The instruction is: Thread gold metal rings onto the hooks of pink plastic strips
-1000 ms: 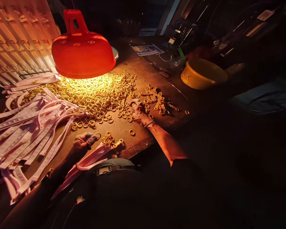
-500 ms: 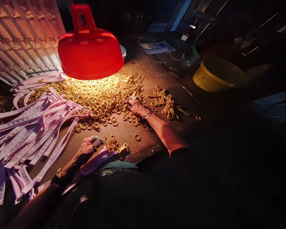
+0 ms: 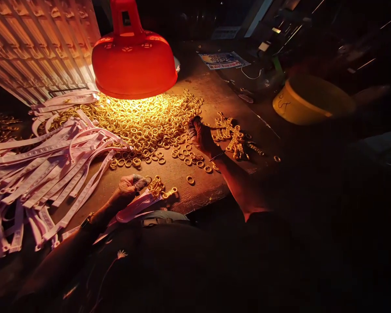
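Note:
My left hand (image 3: pixel 129 184), with fabric covers on its fingertips, is closed in a pinch at a gold ring (image 3: pixel 148 178). Just right of it, linked gold rings (image 3: pixel 157 187) form a short chain cluster over the end of a pink strap (image 3: pixel 140 204). By the right edge of a big heap of gold rings (image 3: pixel 150 130) is my right hand (image 3: pixel 200 134), fingers drawn together and also covered at the tips. Whatever those fingers may hold is hidden. A single ring (image 3: pixel 190 180) lies on the table between the hands.
A red lamp (image 3: pixel 135 65) hangs low over the heap. Pink straps (image 3: pixel 52 169) spread across the left. Finished-looking ring chains (image 3: pixel 237 139) lie right of my right hand. Farther off are a printed sheet (image 3: pixel 223 60) and a yellow tub (image 3: pixel 299 106).
My right hand has lifted and turned at the heap's edge, its fingers now pointing up and away. My left hand keeps its pinch beside the chain cluster. The whole view has shifted slightly.

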A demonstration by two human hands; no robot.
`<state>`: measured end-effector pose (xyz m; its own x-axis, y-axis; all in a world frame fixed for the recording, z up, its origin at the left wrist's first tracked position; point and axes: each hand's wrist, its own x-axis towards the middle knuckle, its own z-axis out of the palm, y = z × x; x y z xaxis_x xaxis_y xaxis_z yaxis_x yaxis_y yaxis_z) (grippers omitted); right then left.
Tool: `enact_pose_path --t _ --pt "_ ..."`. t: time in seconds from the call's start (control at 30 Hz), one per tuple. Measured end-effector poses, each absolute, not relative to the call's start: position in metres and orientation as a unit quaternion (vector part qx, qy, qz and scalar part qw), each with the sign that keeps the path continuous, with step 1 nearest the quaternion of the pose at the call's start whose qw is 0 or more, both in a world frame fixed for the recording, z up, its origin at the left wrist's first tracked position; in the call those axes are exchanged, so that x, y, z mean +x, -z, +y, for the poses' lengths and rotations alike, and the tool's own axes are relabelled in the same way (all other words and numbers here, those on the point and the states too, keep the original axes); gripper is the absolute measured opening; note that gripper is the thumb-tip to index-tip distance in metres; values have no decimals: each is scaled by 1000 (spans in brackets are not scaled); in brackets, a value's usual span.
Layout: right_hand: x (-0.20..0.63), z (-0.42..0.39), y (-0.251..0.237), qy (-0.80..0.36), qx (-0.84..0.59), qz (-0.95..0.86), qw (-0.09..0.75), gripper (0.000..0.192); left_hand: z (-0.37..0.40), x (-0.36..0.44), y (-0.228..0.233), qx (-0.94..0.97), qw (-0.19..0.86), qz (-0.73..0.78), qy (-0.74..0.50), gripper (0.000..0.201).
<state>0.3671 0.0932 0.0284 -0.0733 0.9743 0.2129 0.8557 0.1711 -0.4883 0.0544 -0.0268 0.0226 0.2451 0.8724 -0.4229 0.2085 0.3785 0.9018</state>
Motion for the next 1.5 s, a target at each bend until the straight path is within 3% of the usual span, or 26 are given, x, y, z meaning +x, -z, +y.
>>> enact_pose_path --t 0.17,0.43,0.53,0.67,1.13,1.5 --pt "304 23 -21 -251 -508 -802 187 18 -30 56 -34 545 593 527 -272 40" --pt "259 -15 -13 -407 -362 -831 114 13 -35 50 -37 587 561 534 -235 32" --pt "258 -16 -21 -379 -374 -841 93 2 -35 50 -33 610 538 540 -217 29" --pt "258 -16 -24 -340 -383 -856 69 14 -34 51 -28 639 508 542 -198 26" --pt "260 -19 -7 -301 -418 -856 40 11 -26 53 -23 619 541 542 -178 22" --pt "256 -18 -9 -398 -351 -840 117 27 -28 53 -31 627 553 520 -175 32"
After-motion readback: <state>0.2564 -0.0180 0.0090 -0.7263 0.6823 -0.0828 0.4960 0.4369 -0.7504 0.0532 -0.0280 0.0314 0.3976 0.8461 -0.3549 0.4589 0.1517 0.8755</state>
